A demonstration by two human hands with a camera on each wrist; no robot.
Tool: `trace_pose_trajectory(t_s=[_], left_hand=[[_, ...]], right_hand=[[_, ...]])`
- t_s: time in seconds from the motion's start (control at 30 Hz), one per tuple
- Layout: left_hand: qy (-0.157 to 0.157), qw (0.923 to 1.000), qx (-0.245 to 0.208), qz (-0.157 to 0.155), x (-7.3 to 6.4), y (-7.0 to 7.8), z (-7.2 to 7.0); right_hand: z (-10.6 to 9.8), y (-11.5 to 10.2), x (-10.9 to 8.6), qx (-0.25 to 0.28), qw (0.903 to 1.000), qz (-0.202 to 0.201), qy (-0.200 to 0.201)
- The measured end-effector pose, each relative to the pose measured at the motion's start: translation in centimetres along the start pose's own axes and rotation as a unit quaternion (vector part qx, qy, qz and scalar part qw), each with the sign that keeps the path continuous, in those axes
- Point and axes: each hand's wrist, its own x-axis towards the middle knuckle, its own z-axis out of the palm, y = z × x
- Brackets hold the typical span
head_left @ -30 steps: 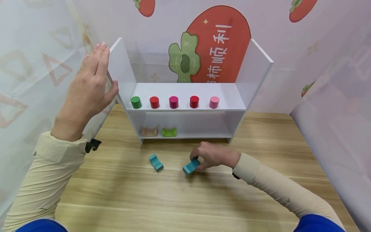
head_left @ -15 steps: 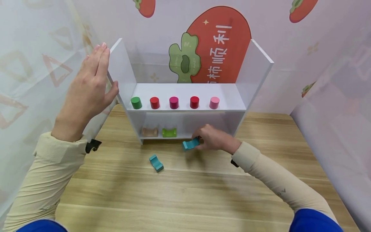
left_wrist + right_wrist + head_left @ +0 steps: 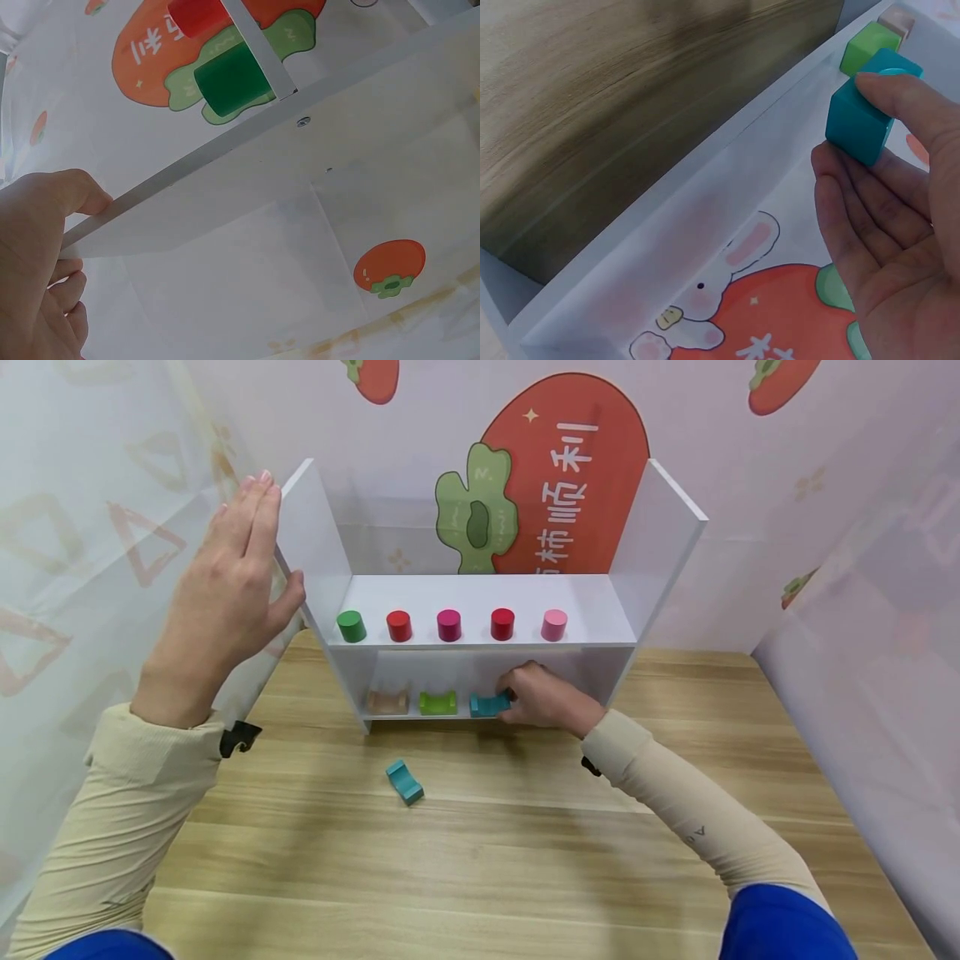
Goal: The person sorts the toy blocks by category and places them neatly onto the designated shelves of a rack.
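Observation:
My right hand [image 3: 547, 697] pinches a teal notched block [image 3: 489, 705] at the front of the white shelf's [image 3: 480, 646] lower level. The right wrist view shows thumb and fingers on the block's near end. My left hand [image 3: 225, 585] grips the shelf's left side panel [image 3: 315, 527]; in the left wrist view its thumb [image 3: 90, 193] lies on one side of the panel edge, fingers on the other. A lime green notched block [image 3: 438, 703] and a beige one [image 3: 387, 702] stand left of the held block. Another teal notched block [image 3: 405, 782] lies on the table.
Several cylinders line the upper level: a green cylinder [image 3: 351, 626] at the left, red and magenta ones between, a pink cylinder [image 3: 554, 625] at the right. The right side panel [image 3: 660, 543] rises beside the right forearm. Wooden tabletop [image 3: 480, 877] extends in front.
My right hand has carried the teal block from above the table forward and up into the shelf's lower level, levelling it. The left hand has stayed on the side panel.

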Motion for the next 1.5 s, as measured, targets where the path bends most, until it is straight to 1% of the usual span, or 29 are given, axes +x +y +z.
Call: trace_pose_trajectory(t_s=[0.2,0.33,0.43,0.6,0.93,1.1,1.23,1.37,1.47,1.5], left_hand=[[0.002,1.0000,-0.001,0.001,0.0,0.0,0.1],[0.004,1.0000,-0.003,0.002,-0.1,0.0,0.2],[0.003,1.0000,-0.003,0.000,-0.1,0.0,0.2],[0.007,1.0000,-0.004,0.001,-0.2,0.0,0.2],[0.010,0.9999,-0.008,0.002,0.0,0.0,0.2],[0.008,0.9999,-0.009,0.001,0.0,0.0,0.2],[0.004,1.0000,-0.008,-0.001,0.0,-0.1,0.3],[0.003,1.0000,-0.006,0.000,0.1,-0.1,0.3],[0.007,1.0000,-0.007,0.001,0.1,-0.1,0.3],[0.008,0.9999,-0.007,0.000,0.1,-0.2,0.3]], right_hand=[[0.4,0.3,0.7,-0.018,0.9991,0.033,-0.019],[0.7,0.5,1.1,-0.014,0.9973,0.063,-0.034],[0.8,0.6,1.3,-0.012,0.9959,0.078,-0.044],[1.0,0.6,1.5,-0.015,0.9949,0.086,-0.051],[1.3,0.9,1.8,0.001,0.9935,0.097,-0.060],[1.2,0.8,2.0,-0.010,0.9934,0.094,-0.065],[0.7,0.5,2.0,-0.015,0.9944,0.085,-0.061],[-0.1,-0.2,1.9,-0.021,0.9978,0.051,-0.037],[-0.6,-1.2,1.8,-0.025,0.9994,0.020,-0.015],[-0.7,-1.6,1.7,-0.021,0.9996,0.012,-0.014]])
